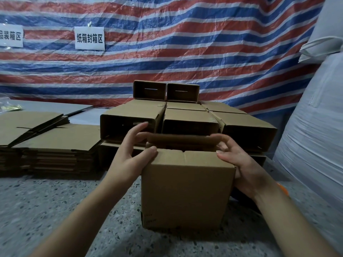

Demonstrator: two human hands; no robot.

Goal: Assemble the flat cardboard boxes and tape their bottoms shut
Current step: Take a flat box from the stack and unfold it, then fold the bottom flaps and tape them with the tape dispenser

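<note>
A brown cardboard box [185,190] stands upright on the speckled floor in front of me. Its near top flaps are folded down and meet at a seam, while the far flap [183,140] still stands up. My left hand [130,154] grips the box's top left corner, thumb on the folded flap, fingers spread toward the far flap. My right hand [239,162] holds the top right corner, thumb on top and palm against the side. Stacks of flat boxes [46,143] lie to the left. No tape is visible on the box.
Assembled open boxes [187,119] are piled on their sides directly behind the held box, in several rows. A big white sack [315,138] fills the right side. A striped tarp with paper signs [89,38] hangs behind. Something orange [283,189] peeks out by my right wrist.
</note>
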